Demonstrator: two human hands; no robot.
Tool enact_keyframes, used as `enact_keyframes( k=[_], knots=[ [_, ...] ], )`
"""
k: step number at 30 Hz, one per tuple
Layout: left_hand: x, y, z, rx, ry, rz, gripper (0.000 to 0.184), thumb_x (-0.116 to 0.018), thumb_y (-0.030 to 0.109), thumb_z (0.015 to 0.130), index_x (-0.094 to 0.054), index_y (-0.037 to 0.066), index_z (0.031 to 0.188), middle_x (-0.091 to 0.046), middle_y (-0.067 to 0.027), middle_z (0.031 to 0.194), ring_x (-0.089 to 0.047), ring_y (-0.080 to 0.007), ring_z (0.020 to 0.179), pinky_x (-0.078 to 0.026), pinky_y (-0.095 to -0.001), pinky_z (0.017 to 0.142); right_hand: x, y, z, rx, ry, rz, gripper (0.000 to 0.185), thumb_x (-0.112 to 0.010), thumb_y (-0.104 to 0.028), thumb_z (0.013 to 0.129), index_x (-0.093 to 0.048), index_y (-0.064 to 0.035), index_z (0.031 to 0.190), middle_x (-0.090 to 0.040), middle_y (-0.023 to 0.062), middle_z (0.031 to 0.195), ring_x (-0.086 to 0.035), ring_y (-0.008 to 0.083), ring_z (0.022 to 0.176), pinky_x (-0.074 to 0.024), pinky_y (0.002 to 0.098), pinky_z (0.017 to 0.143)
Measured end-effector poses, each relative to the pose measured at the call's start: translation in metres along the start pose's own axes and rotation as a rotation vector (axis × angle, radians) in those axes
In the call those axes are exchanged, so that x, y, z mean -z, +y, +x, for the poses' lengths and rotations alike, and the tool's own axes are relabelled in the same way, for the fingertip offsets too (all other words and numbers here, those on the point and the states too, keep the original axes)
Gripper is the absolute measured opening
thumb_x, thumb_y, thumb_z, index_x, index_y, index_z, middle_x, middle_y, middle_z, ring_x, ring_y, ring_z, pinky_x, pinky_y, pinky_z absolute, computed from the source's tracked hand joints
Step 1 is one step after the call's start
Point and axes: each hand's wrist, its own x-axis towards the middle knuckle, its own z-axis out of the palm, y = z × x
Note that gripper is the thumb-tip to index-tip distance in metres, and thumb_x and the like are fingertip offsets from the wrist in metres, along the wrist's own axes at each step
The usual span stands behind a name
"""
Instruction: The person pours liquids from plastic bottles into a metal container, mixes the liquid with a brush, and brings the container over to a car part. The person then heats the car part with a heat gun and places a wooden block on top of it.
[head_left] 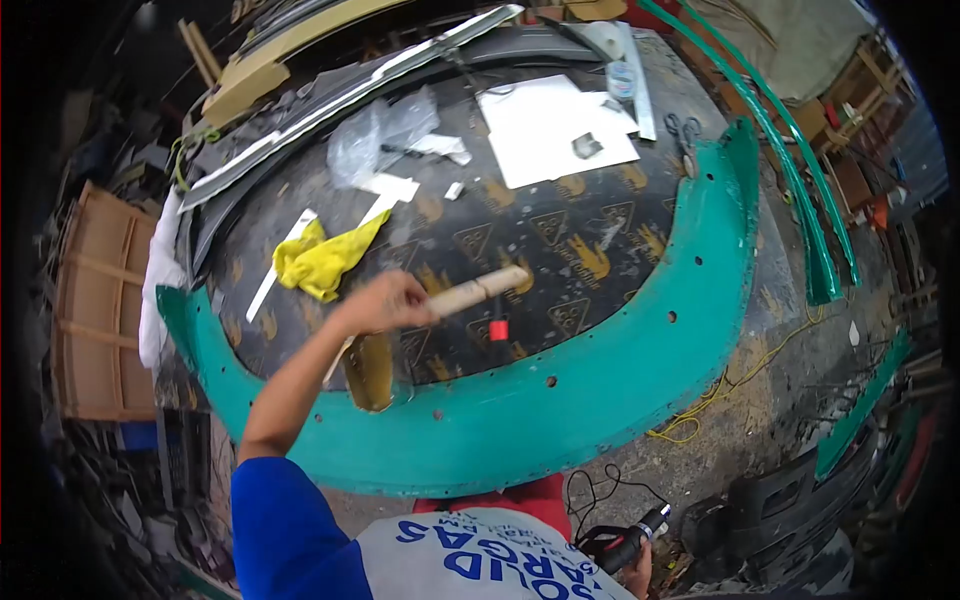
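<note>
My left hand is closed around one end of a pale, wooden-looking stick, held above the dark tabletop. Just below the stick is a small red square piece. A cut-open container with a yellowish-brown inside stands near my left forearm, against the inner edge of a large curved green panel. This panel has several holes and spans the table in front of me. Low at my side, my right hand grips a black heat gun with a silver nozzle, partly hidden by my shirt.
A yellow cloth, clear plastic and white sheets lie on the table. Scissors rest near the panel's right end. Long green strips stand at right; a yellow cord crosses the floor.
</note>
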Motion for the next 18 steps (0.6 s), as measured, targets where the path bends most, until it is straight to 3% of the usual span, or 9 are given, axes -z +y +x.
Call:
enact_keyframes(
  k=[4,6,8,10,12,18],
  knots=[
    [-0.070,0.010,-0.120,-0.095,0.030,-0.109,0.036,-0.078,0.026,0.071,-0.068,-0.001,0.093,-0.058,-0.0098,0.078,-0.058,-0.0192,0.071,-0.047,-0.0323,0.062,-0.011,0.012,-0.017,0.008,-0.050,-0.027,0.040,-0.060,-0.031,0.088,-0.052,-0.0053,0.117,-0.063,0.0098,0.104,-0.061,0.0238,0.097,-0.0491,0.0392,0.088],
    [-0.113,0.001,-0.168,0.025,0.075,-0.269,0.033,-0.078,0.023,0.071,-0.068,-0.001,0.091,-0.058,-0.0100,0.078,-0.056,-0.0189,0.069,-0.046,-0.0330,0.060,-0.020,0.019,-0.030,0.053,-0.048,0.004,0.045,-0.067,-0.028,0.080,-0.052,-0.0075,0.118,-0.063,0.0102,0.103,-0.061,0.0261,0.098,-0.0492,0.0440,0.089],
    [-0.157,-0.025,-0.200,0.102,0.113,-0.317,0.036,-0.077,0.025,0.071,-0.067,-0.002,0.093,-0.057,-0.0113,0.081,-0.057,-0.0217,0.071,-0.047,-0.0337,0.062,-0.014,0.032,-0.031,0.027,-0.030,0.004,0.046,-0.067,-0.029,0.081,-0.052,-0.0056,0.117,-0.063,0.0102,0.103,-0.061,0.0258,0.097,-0.0489,0.0414,0.090],
    [-0.189,-0.058,-0.218,0.171,0.144,-0.361,0.038,-0.075,0.026,0.072,-0.067,-0.002,0.096,-0.056,-0.0127,0.083,-0.057,-0.0245,0.073,-0.047,-0.0345,0.065,-0.005,0.045,-0.029,-0.007,-0.063,0.029,0.047,-0.068,-0.030,0.080,-0.052,-0.0047,0.117,-0.063,0.0100,0.103,-0.062,0.0257,0.096,-0.0489,0.0419,0.089],
    [-0.210,-0.086,-0.225,0.108,0.382,-0.178,0.039,-0.075,0.021,0.072,-0.065,-0.002,0.101,-0.053,-0.0135,0.086,-0.057,-0.0277,0.077,-0.048,-0.0373,0.066,0.007,0.052,-0.024,-0.066,-0.079,0.070,0.047,-0.069,-0.030,0.080,-0.052,-0.0045,0.116,-0.063,0.0100,0.103,-0.062,0.0258,0.096,-0.0489,0.0422,0.089],
    [-0.196,-0.132,-0.221,-0.046,0.565,-0.011,0.039,-0.074,0.013,0.072,-0.061,-0.003,0.106,-0.052,-0.0147,0.094,-0.054,-0.0316,0.089,-0.047,-0.0396,0.076,0.015,0.070,-0.032,-0.195,-0.113,0.011,0.046,-0.070,-0.029,0.078,-0.054,-0.0045,0.113,-0.065,0.0097,0.097,-0.063,0.0267,0.091,-0.0497,0.0429,0.086]
  ],
)
